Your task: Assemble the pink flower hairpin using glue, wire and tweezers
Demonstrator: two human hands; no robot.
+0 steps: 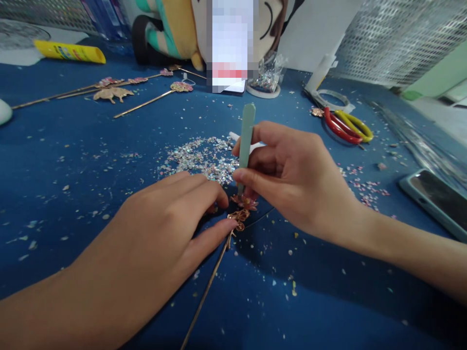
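Head view: mid-frame, the left hand (170, 211) pinches the gold hairpin (210, 282) near its top, maybe so it can't wiggle. The right hand (301, 172) grips green tweezers (247, 131) almost upright, tip down at the pink flower (250, 203), I guess to reach that tiny spot neatly.

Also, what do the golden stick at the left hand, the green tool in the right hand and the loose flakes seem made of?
Golden stick: probably metal, being thin and straight with a dull coppery sheen.
Green tool: coated metal or plastic; the smooth, even pale colour leaves it open.
Loose flakes: perhaps shell or plastic film, as the thin bits glint in silvery, iridescent tints.
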